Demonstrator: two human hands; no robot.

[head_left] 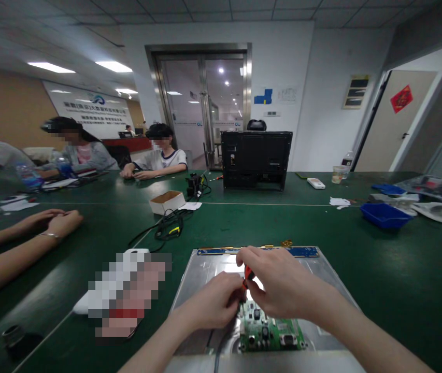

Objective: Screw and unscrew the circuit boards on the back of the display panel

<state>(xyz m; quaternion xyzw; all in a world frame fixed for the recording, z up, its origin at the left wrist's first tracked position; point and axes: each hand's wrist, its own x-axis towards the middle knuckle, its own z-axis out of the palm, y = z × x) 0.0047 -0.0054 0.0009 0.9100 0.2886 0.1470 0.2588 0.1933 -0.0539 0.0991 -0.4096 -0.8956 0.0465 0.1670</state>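
Note:
A silver metal panel point(322, 274) lies flat on the green table in front of me, with a blue strip along its far edge and a green circuit board point(271, 329) near its close edge. My right hand point(279, 282) is closed round a red-handled tool point(247, 273) held upright just above the board. My left hand point(215, 303) is curled beside it, fingertips pinched at the tool's lower end.
A small cardboard box point(167, 201) and a tangle of black cable point(170, 225) lie beyond the panel. A black monitor back point(255, 158) stands farther off. Blue trays point(384, 215) sit at right. Another person's arms point(22, 233) rest at left; two people sit at the far side.

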